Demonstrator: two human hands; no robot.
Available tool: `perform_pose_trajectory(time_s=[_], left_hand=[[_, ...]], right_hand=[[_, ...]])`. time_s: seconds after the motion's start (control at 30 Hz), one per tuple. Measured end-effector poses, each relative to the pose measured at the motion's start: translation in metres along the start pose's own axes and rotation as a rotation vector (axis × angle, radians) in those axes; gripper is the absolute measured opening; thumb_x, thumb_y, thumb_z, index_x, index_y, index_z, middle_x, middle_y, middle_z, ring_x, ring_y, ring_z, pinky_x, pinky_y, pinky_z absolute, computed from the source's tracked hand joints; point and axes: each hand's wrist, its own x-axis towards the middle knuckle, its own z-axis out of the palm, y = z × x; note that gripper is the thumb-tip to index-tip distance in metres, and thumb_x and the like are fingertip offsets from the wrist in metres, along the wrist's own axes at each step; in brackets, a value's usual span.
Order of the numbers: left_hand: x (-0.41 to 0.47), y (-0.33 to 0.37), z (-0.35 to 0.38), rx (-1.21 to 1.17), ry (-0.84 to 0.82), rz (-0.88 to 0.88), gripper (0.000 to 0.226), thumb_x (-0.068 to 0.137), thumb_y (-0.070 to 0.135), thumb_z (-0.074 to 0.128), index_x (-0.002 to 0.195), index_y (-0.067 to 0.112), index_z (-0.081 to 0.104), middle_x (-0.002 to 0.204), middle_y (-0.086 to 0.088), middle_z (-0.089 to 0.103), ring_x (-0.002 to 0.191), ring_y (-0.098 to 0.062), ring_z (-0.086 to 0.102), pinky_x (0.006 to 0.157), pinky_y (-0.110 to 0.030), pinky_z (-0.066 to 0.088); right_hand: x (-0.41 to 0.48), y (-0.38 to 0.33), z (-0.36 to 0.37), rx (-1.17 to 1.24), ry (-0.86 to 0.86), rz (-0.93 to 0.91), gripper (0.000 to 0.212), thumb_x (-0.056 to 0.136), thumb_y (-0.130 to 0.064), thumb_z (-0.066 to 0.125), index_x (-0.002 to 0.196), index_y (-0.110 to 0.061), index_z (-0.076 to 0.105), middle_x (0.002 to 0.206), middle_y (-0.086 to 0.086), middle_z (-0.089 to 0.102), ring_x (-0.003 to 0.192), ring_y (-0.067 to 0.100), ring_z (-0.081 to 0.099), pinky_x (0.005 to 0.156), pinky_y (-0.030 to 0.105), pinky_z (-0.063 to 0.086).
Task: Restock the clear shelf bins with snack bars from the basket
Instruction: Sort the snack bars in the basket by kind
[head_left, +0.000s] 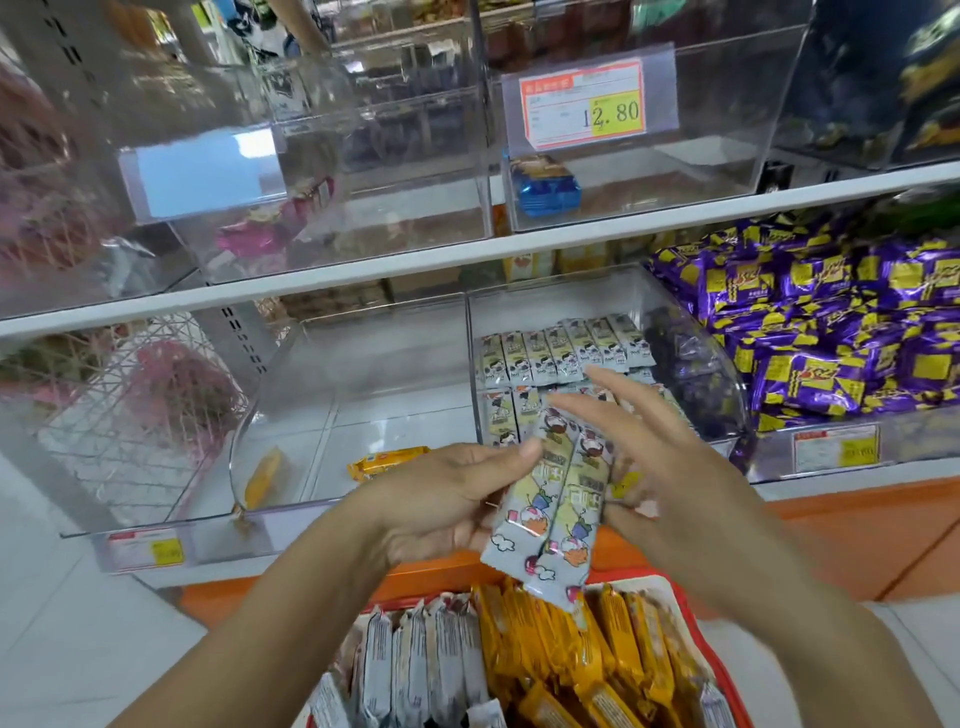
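White shelves (363, 270) carry clear plastic bins (353, 374); left hand (441, 499) grips two glossy flat bars (556, 509), right hand (675, 467) spread wide beside them.

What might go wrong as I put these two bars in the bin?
Your left hand holds both pale bars at once, so one may slip into the basket. Dropping them could knock the neat rows in the right bin askew, or land them beside the yellow bar.
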Motion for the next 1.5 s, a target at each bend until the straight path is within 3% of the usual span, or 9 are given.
perform_pose_trajectory(time_s=[0.07,0.2,0.37,0.53,0.63,1.0,1.17,1.33,1.5], left_hand=[[0.005,0.009,-0.005,0.081,0.014,-0.032,0.093,0.06,0.066,0.072,0.122,-0.002,0.053,0.108,-0.016,0.05,0.085,-0.026,0.055,0.089,-0.031,0.052],[0.012,0.024,-0.017,0.12,0.005,-0.022,0.109,0.055,0.068,0.076,0.127,-0.01,0.048,0.122,-0.016,0.058,0.113,-0.031,0.055,0.108,-0.047,0.037],[0.024,0.042,-0.026,-0.076,0.307,0.187,0.037,0.089,0.041,0.052,0.098,0.008,0.065,0.09,-0.01,0.072,0.077,-0.02,0.071,0.068,-0.029,0.059],[0.042,0.026,-0.053,0.391,0.829,0.285,0.025,0.089,0.018,0.063,0.114,0.012,0.063,0.11,-0.003,0.064,0.103,-0.022,0.06,0.084,-0.026,0.046],[0.05,0.008,-0.055,0.441,0.68,0.111,0.061,0.086,0.029,0.068,0.138,0.006,0.046,0.136,-0.006,0.053,0.116,-0.022,0.056,0.094,-0.034,0.045],[0.054,-0.009,-0.057,0.378,0.502,0.203,0.031,0.09,0.025,0.062,0.119,0.017,0.065,0.111,0.003,0.069,0.08,-0.003,0.058,0.061,-0.007,0.044],[0.05,-0.009,-0.055,0.344,0.519,0.189,0.033,0.089,0.027,0.064,0.12,0.017,0.065,0.111,-0.001,0.069,0.097,-0.016,0.062,0.078,-0.021,0.049],[0.021,-0.012,-0.05,0.289,0.565,0.183,0.028,0.089,0.018,0.065,0.114,0.004,0.065,0.11,-0.009,0.069,0.101,-0.019,0.066,0.085,-0.024,0.053],[-0.042,-0.035,-0.057,0.325,0.63,0.198,0.035,0.092,0.024,0.059,0.086,-0.011,0.064,0.085,-0.012,0.073,0.075,-0.012,0.07,0.074,-0.023,0.057]], right_hand=[[0.016,-0.004,-0.015,-0.211,-0.141,-0.066,0.09,0.083,-0.02,0.071,0.13,-0.072,0.014,0.146,-0.038,-0.006,0.119,-0.014,0.031,0.091,0.014,0.041],[0.047,-0.008,-0.034,-0.312,-0.26,-0.118,0.07,0.076,-0.035,0.075,0.132,-0.053,0.037,0.147,-0.03,0.012,0.13,0.003,0.018,0.108,0.029,0.031],[0.065,0.005,-0.054,-0.316,-0.165,0.12,0.067,0.064,-0.058,0.076,0.119,-0.037,0.043,0.11,-0.015,0.047,0.096,0.005,0.046,0.074,0.023,0.04],[0.082,0.038,-0.038,-0.484,-0.089,0.424,0.075,0.073,-0.065,0.067,0.125,-0.016,0.043,0.086,-0.007,0.048,0.082,0.015,0.049,0.058,0.027,0.038],[0.094,0.057,-0.019,-0.551,-0.161,0.567,0.08,0.076,-0.069,0.06,0.125,-0.008,0.042,0.099,0.005,0.057,0.091,0.023,0.056,0.068,0.03,0.045],[0.133,0.06,0.038,-0.303,-0.236,0.756,0.081,0.095,-0.062,0.034,0.145,0.002,0.028,0.15,0.019,0.031,0.13,0.033,0.042,0.099,0.039,0.042],[0.129,0.052,0.032,-0.24,-0.233,0.644,0.034,0.103,-0.026,0.035,0.119,-0.005,0.057,0.109,0.012,0.061,0.104,0.026,0.057,0.073,0.026,0.043],[0.11,0.039,0.026,-0.366,-0.019,0.572,0.05,0.098,-0.041,0.043,0.127,-0.001,0.044,0.104,0.014,0.057,0.095,0.032,0.057,0.076,0.037,0.046],[0.078,-0.029,0.028,-0.28,-0.126,0.269,0.035,0.097,-0.035,0.049,0.072,-0.012,0.045,0.065,0.004,0.049,0.061,0.019,0.048,0.056,0.032,0.036]])
